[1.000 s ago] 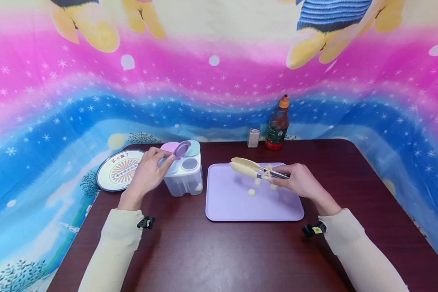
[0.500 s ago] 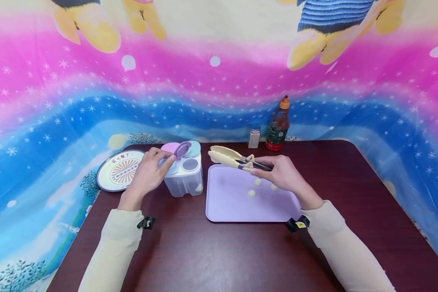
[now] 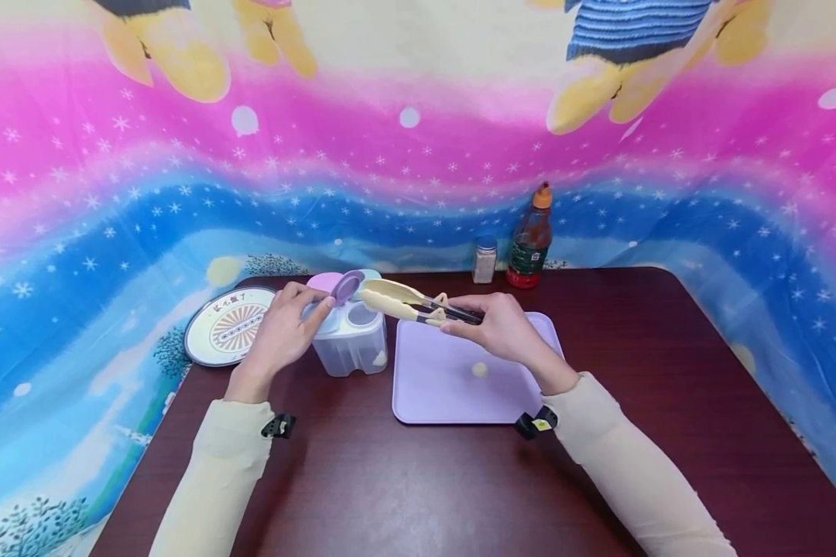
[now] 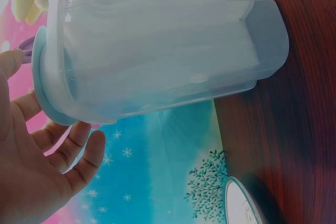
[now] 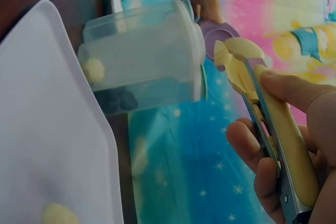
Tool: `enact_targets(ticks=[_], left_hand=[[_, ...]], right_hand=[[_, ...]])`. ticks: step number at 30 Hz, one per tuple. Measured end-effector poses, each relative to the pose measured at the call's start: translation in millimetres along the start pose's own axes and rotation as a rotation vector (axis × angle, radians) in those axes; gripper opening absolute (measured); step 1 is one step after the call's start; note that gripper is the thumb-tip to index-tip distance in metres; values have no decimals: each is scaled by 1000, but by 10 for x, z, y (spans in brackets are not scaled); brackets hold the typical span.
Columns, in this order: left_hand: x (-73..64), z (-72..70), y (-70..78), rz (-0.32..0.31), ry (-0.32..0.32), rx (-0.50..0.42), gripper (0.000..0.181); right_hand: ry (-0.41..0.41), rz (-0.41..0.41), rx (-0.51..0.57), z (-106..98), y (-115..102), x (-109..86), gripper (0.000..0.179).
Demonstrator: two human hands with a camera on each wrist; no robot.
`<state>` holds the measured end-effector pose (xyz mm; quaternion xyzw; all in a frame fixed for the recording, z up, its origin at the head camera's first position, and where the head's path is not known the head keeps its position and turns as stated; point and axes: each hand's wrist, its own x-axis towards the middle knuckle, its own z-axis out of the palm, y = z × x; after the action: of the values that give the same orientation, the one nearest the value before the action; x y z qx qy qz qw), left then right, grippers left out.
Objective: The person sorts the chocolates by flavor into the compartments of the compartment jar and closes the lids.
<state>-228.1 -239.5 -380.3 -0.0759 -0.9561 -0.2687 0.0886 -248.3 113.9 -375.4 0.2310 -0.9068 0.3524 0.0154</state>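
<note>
One dark wood table (image 3: 390, 487) carries a purple tray (image 3: 425, 394) and, just beside it, a translucent container (image 3: 344, 356). Gripped in the right hand (image 3: 505, 329), cream-headed tongs (image 3: 395, 302) reach to the container's uncovered round mouth (image 3: 359, 316), their heads close together, though whether they hold anything I cannot tell, while the left hand (image 3: 282, 333) pinches the raised purple lid (image 3: 348, 286). One pale ball (image 3: 479, 370) lies on the tray and another pale ball (image 5: 94, 70) shows low in the container.
</note>
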Motion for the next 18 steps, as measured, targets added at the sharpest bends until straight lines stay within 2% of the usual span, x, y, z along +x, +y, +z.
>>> enact_targets(ticks=[9, 18], left_hand=[[-4, -3, -2, -3, -12, -2, 67], [-2, -15, 4, 0, -13, -3, 67]], right_hand=[[1, -12, -34, 157, -52, 46, 47], [-1, -15, -54, 184, -58, 45, 50]])
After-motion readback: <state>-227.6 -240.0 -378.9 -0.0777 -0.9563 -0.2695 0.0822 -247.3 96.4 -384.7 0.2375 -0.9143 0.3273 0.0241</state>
